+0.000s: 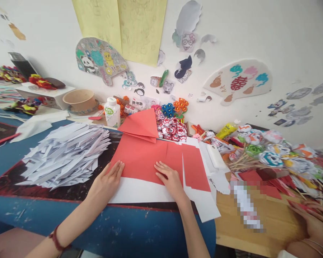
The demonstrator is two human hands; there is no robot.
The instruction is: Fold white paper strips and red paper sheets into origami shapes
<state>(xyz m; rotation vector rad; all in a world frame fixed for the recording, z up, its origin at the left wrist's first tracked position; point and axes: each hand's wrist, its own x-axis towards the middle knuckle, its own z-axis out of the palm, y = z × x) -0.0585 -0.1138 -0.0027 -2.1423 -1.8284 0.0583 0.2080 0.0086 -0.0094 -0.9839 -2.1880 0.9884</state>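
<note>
A large sheet of red paper lies before me, its far part folded up into a raised flap. My left hand rests flat on the sheet's near left corner, fingers stretched out. On its near edge, further right, my right hand lies with fingers spread. White paper shows beneath the red sheet. Beside it on the right is a narrower red paper piece. Left of my hands is a big pile of folded white paper strips on a dark mat.
Behind the paper stand a white bottle, a round tan container and paper flowers. A yellow bottle and flowers on sticks lie right. Another person's hand is at the wooden table's right edge.
</note>
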